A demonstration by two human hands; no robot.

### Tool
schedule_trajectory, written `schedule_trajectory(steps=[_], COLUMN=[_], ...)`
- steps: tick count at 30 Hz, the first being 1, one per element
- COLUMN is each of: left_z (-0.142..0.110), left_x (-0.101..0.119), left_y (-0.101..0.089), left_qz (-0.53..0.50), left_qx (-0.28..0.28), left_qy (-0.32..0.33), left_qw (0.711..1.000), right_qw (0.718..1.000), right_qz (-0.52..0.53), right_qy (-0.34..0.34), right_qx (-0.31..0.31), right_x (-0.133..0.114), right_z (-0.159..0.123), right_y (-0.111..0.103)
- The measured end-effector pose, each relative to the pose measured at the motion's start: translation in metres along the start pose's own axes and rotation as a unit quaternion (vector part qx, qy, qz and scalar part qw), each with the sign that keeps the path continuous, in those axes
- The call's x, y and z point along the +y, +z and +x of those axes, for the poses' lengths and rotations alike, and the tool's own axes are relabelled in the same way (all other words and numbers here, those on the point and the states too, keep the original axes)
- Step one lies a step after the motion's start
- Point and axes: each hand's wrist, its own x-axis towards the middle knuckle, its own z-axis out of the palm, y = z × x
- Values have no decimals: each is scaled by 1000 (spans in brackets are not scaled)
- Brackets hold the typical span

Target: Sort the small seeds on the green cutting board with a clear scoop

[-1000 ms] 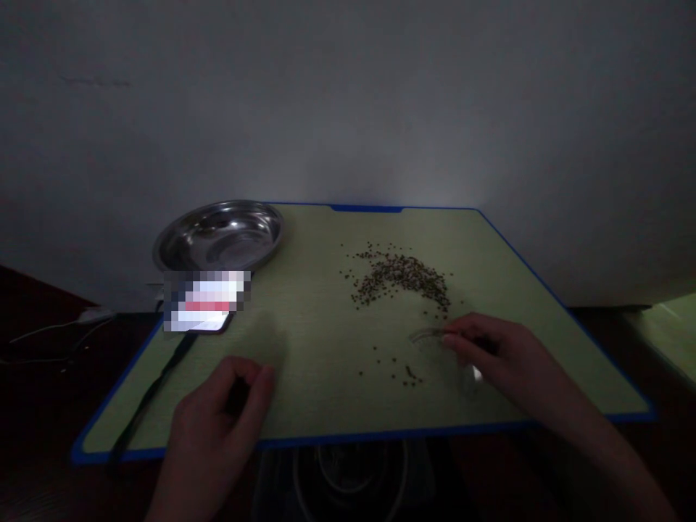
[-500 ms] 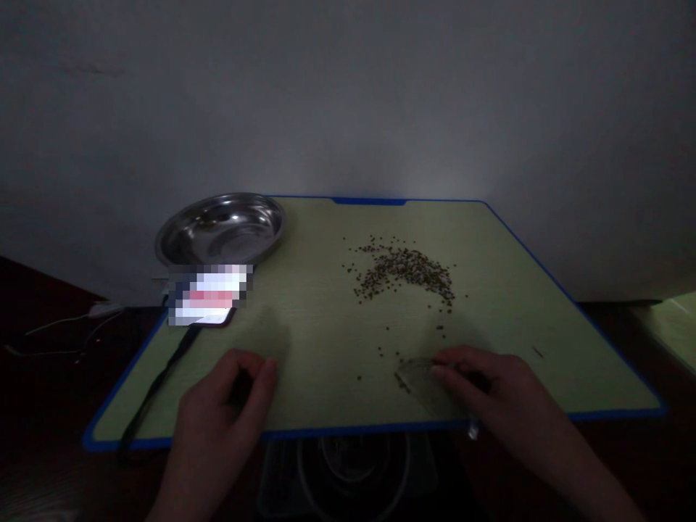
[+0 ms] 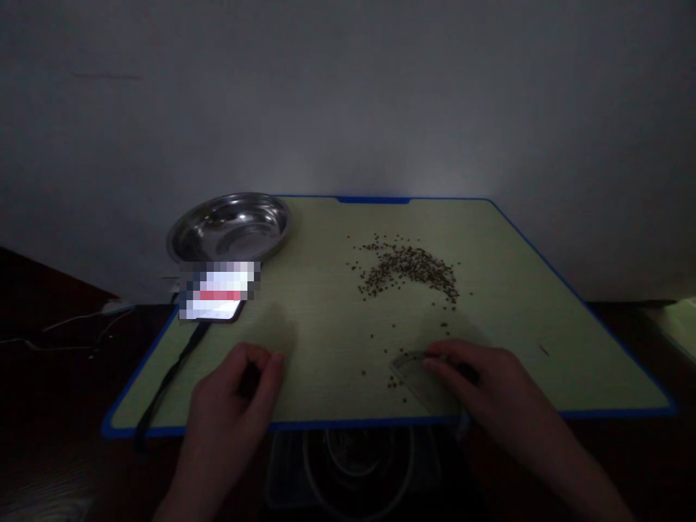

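Observation:
My right hand [image 3: 478,373] pinches a thin, see-through piece of plastic [image 3: 421,380] with a curved upper edge, possibly a bag; it lies low over the front of the board [image 3: 320,348]. A few loose seed-like grains [image 3: 392,384] are at its left end. Farther back, small dark grains [image 3: 416,268] lie in a curved heap, with stray ones around it. Over the board's front left, my left hand [image 3: 233,388] is closed, thumb against the bent index finger, with nothing visible in it.
A shiny metal bowl [image 3: 231,228] stands at the back left. In front of it is a lit phone [image 3: 220,297], and a black strap [image 3: 174,373] runs toward the front edge. Below that edge sits a round container [image 3: 359,464]. A wall [image 3: 348,94] rises behind.
The right hand and the plastic have shifted slightly left and up over the board. A few grains near the plastic lie differently. The whole view has moved a little; the left hand keeps its pose.

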Motion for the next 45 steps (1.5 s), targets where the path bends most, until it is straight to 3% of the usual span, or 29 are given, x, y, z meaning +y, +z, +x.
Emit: schedule_trajectory(steps=[8, 21, 31, 39, 45], left_z=[-1, -2, -1, -2, -2], left_x=[1, 1, 0, -1, 0], left_y=[2, 0, 2, 0, 0], left_qz=[-4, -10, -5, 2, 2], left_qx=[-5, -8, -2, -1, 6], left_qy=[-6, -5, 10, 8, 15], left_qw=[1000, 1000, 1000, 1000, 1000], right_qw=[997, 983, 1000, 999, 994], right_qz=[-16, 4, 0, -5, -71], right_qy=[-51, -123, -6, -31, -14], right_qx=[-50, -133, 17, 10, 86], right_x=[-14, -30, 13, -4, 8], right_z=[11, 1, -5, 9, 25], right_y=[8, 18, -14, -3, -2])
